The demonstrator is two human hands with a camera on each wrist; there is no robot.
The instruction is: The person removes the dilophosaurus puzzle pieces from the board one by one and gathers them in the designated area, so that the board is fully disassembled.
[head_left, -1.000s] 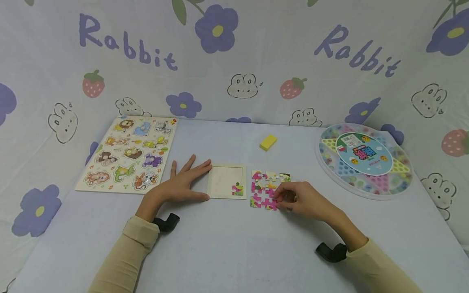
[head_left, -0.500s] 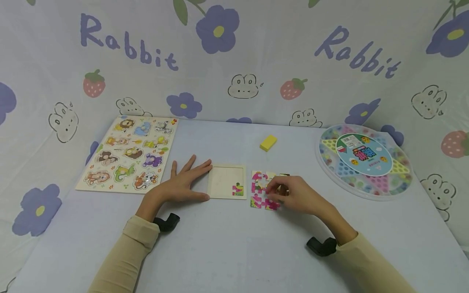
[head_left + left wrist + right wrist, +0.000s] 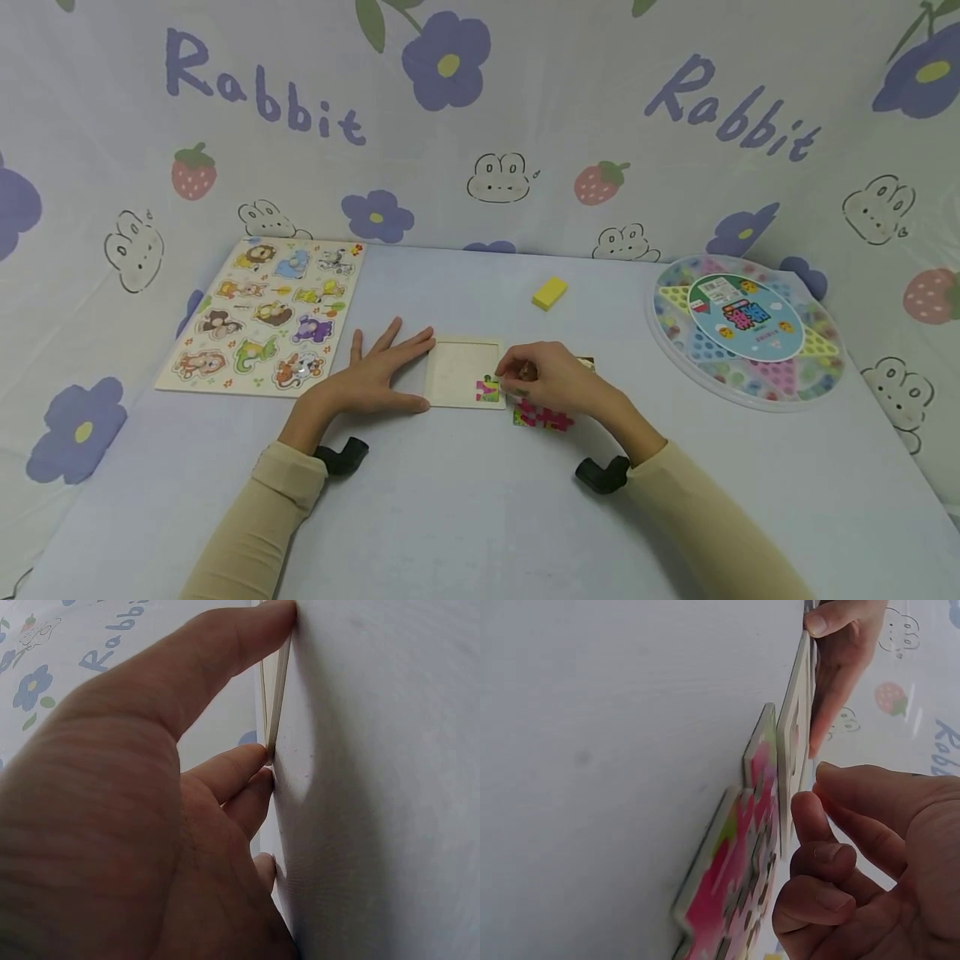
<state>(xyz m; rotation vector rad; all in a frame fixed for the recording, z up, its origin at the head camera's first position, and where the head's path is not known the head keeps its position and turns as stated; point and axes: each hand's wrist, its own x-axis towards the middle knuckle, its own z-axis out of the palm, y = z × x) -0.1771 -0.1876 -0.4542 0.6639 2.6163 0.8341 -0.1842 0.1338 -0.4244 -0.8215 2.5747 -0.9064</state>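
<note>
A shallow square wooden puzzle frame lies mid-table, with one pink-and-green jigsaw piece in its lower right corner. My left hand rests with spread fingers, thumb and index touching the frame's left edge; the left wrist view shows the thumb against that edge. Over the frame's right edge, my right hand has thumb and fingertips pinched together on what looks like a puzzle piece, almost wholly hidden. Below and behind this hand lie the other jigsaw pieces, pink and green, partly covered; the right wrist view shows their edges.
An animal peg-puzzle board lies at the left. A yellow block sits toward the back. At the right is a round Chinese checkers set under a clear cover. A printed cloth hangs behind the table.
My right hand has moved left, from the right side of the loose pieces to the frame's right edge, fingers still pinched. My left hand has stayed at the frame.
</note>
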